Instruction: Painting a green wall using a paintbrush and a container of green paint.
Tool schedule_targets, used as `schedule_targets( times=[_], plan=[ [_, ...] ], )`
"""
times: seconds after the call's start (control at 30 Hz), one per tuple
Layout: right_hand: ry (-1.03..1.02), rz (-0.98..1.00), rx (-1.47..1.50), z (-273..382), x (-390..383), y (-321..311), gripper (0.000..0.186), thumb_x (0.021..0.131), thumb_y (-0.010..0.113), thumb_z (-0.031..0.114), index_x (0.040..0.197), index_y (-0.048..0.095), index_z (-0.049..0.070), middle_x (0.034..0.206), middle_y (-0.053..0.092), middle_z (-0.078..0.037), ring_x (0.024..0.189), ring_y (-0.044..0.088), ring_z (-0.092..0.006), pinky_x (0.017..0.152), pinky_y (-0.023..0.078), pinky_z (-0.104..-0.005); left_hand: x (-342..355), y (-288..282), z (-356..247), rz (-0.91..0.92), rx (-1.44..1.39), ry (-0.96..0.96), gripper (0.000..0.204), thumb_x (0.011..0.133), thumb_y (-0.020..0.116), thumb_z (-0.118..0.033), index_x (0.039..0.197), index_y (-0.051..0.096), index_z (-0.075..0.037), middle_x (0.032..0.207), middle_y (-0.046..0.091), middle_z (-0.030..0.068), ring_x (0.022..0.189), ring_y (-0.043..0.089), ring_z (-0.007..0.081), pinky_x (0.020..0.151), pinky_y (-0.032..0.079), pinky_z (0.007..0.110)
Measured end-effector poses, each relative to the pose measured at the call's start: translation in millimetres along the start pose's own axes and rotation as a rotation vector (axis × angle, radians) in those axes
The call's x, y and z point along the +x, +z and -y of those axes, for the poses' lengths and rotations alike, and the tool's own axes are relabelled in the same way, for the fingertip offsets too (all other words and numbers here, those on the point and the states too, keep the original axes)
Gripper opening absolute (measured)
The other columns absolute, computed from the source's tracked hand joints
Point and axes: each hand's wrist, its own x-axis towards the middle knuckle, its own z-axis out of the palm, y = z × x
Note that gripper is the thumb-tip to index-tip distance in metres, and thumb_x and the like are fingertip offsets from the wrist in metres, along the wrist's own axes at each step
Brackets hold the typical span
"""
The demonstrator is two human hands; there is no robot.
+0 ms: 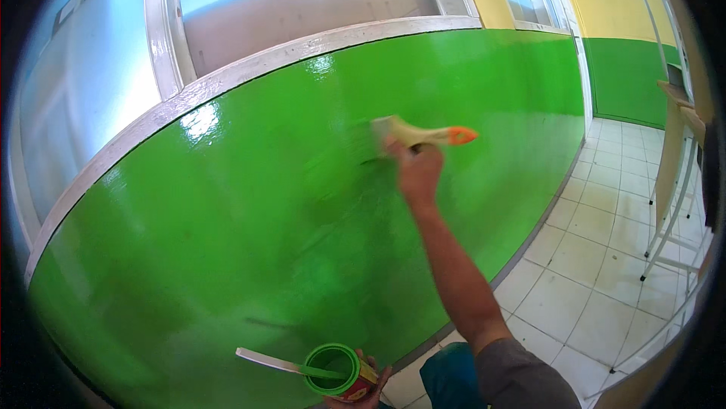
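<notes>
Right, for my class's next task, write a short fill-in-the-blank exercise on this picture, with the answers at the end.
1. The brush is in the person's ____ hand.
2. The can is in the person's ____ hand.
3. The tip of the brush's handle is coloured ____.
4. Below the window frame, the wall is coloured ____.

Missing words: right; left; orange; green.

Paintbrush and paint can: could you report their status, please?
Right hand gripping paintbrush at green wall. Left hand holding paint can, stick protruding. No obstruction visible.
</notes>
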Motion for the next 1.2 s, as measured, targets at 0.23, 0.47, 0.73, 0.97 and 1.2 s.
schedule_targets(
  times=[0.23, 0.47, 0.73, 0.97, 1.2],
  plan=[
    [-0.05, -0.467, 0.022, -60.4, 112.1, -57.2, 0.029, 0.083, 0.076, 0.016, 0.104, 0.07, -0.004, 0.092, 0.072, -0.015, 0.081, 0.067, -0.0223, 0.075, 0.051, -0.0341, 7.4, -25.0, 8.6, 0.117, 0.412, 0.106, 0.076, 0.086, 0.056, -0.061, 0.142, 0.045, -0.011, 0.144, 0.048, 0.0182, 0.135, 0.041, 0.0392, 0.115, 0.017, 0.065],
    [-0.651, -0.613, -0.218, -63.8, 88.5, -36.7, 0.02, 0.083, 0.074, 0.01, 0.102, 0.072, 0.005, 0.092, 0.071, -0.01, 0.085, 0.067, -0.0261, 0.077, 0.051, -0.0379, 3.4, -29.9, 12.2, 0.131, 0.267, 0.014, 0.078, 0.086, 0.056, -0.061, 0.144, 0.044, -0.011, 0.146, 0.045, 0.0184, 0.137, 0.039, 0.0389, 0.115, 0.015, 0.066],
    [-0.427, -0.106, 0.013, -28.3, -7.0, -15.5, 0.033, 0.084, 0.077, 0.021, 0.106, 0.069, -0.002, 0.098, 0.07, -0.012, 0.089, 0.066, -0.0212, 0.08, 0.052, -0.033, 6.1, -10.4, 5.7, 0.07, -0.206, -0.184, 0.08, 0.086, 0.055, -0.063, 0.145, 0.042, -0.011, 0.149, 0.042, 0.0186, 0.139, 0.036, 0.0388, 0.116, 0.012, 0.066],
    [-0.18, -0.539, 0.062, -62.2, 93.6, -51.5, 0.03, 0.087, 0.074, 0.018, 0.108, 0.068, -0.004, 0.093, 0.07, -0.01, 0.082, 0.065, -0.0202, 0.074, 0.051, -0.0343, 1.4, -5.7, 5.9, 0.054, -0.248, -0.188, 0.081, 0.085, 0.052, -0.066, 0.145, 0.042, -0.012, 0.148, 0.043, 0.0172, 0.138, 0.038, 0.0378, 0.115, 0.014, 0.066],
    [-0.928, -0.233, -0.19, 7.9, -12.2, 39.0, 0.033, 0.076, 0.07, 0.001, 0.108, 0.068, 0.004, 0.093, 0.068, -0.012, 0.081, 0.064, -0.0281, 0.074, 0.05, -0.0402, -17.1, 1.7, -2.0, -0.002, 0.498, 0.044, 0.081, 0.084, 0.05, -0.068, 0.144, 0.044, -0.012, 0.147, 0.046, 0.0168, 0.137, 0.039, 0.0383, 0.114, 0.018, 0.067]
  ],
)
